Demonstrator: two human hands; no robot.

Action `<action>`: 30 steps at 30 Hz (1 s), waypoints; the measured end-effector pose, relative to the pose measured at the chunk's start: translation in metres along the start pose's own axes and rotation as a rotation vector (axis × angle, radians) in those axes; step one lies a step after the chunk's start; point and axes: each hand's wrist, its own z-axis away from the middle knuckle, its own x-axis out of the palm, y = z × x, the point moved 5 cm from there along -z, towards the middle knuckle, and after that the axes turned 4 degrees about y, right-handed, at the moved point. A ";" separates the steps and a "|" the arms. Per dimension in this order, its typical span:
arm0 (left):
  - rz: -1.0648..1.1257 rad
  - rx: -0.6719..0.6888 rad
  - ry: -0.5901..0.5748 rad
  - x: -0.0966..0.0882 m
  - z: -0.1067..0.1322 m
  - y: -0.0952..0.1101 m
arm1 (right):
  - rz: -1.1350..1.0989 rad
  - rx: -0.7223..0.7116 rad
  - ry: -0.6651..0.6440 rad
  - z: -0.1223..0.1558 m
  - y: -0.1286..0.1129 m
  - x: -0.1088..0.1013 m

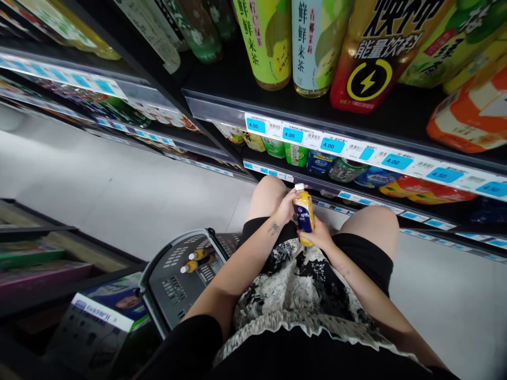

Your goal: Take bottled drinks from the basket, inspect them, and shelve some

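Between my knees I hold a yellow drink bottle (304, 215) with a white cap and a dark blue label. It stands nearly upright, tilted slightly, its label facing me. My left hand (288, 206) grips its upper part, just below the cap. Around the lower part of the bottle, my right hand (320, 235) is closed from the other side. The grey shopping basket (166, 264) at my left has two similar bottles (193, 262) lying in it, with yellow contents and white caps.
Ahead stands a drinks shelf with a price-tag rail (332, 145). Large bottles (265, 47) fill its upper level, and smaller packs (297, 154) sit below. A boxed product (106, 306) stands on a dark shelf behind the basket. Pale floor (119, 179) stretches left.
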 end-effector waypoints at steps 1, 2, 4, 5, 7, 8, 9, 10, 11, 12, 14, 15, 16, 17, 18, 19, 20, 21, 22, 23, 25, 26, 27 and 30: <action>-0.007 0.002 -0.003 0.000 0.000 -0.001 | 0.003 0.001 0.000 0.000 0.000 0.001; -0.014 0.005 -0.005 0.001 0.001 -0.001 | -0.001 0.002 0.001 0.001 0.000 0.001; -0.026 0.010 -0.008 0.002 0.003 -0.002 | -0.015 0.003 0.003 0.002 -0.001 0.001; -0.032 0.011 -0.011 0.003 0.004 -0.002 | -0.019 0.002 0.008 0.003 -0.001 0.001; -0.042 0.012 -0.018 0.006 0.007 -0.001 | -0.021 0.003 0.016 0.004 -0.002 0.000; -0.047 0.014 -0.022 0.007 0.008 -0.001 | -0.025 0.004 0.016 0.005 -0.002 -0.001; -0.051 0.017 -0.024 0.009 0.009 0.000 | -0.033 0.005 0.019 0.006 -0.002 -0.001; -0.054 0.019 -0.025 0.010 0.010 0.000 | -0.042 0.006 0.023 0.006 -0.002 -0.001; -0.057 0.022 -0.026 0.011 0.011 -0.001 | -0.052 0.007 0.025 0.007 -0.001 -0.001; -0.059 0.026 -0.025 0.013 0.012 -0.001 | -0.060 0.008 0.027 0.007 0.000 -0.001; -0.060 0.042 -0.024 0.015 0.013 -0.002 | -0.075 0.010 0.032 0.007 0.002 -0.001; -0.059 0.053 -0.024 0.016 0.014 -0.003 | -0.088 0.009 0.033 0.008 0.003 -0.002; -0.058 0.064 -0.024 0.017 0.014 -0.004 | -0.103 0.009 0.033 0.008 0.004 -0.002; -0.056 0.075 -0.025 0.018 0.015 -0.005 | -0.118 0.010 0.033 0.008 0.005 -0.002; -0.054 0.085 -0.025 0.019 0.016 -0.006 | -0.133 0.012 0.032 0.009 0.005 -0.003; -0.053 0.093 -0.024 0.019 0.017 -0.007 | -0.148 0.015 0.031 0.009 0.006 -0.003; -0.052 0.098 -0.021 0.020 0.018 -0.008 | -0.164 0.018 0.031 0.010 0.007 -0.003; -0.051 0.102 -0.018 0.020 0.019 -0.009 | -0.179 0.020 0.033 0.010 0.007 -0.004; -0.051 0.103 -0.014 0.020 0.020 -0.009 | -0.194 0.021 0.034 0.010 0.008 -0.004; -0.051 0.104 -0.008 0.020 0.020 -0.010 | -0.206 0.021 0.035 0.011 0.009 -0.004; -0.051 0.100 0.002 0.019 0.020 -0.011 | -0.213 0.014 0.034 0.011 0.010 -0.003; -0.053 0.097 0.007 0.019 0.020 -0.011 | -0.210 0.009 0.033 0.011 0.011 -0.002; -0.055 0.093 0.011 0.018 0.019 -0.011 | -0.204 0.007 0.033 0.010 0.011 -0.002; -0.065 0.081 0.021 0.016 0.017 -0.012 | -0.186 0.007 0.035 0.008 0.013 0.001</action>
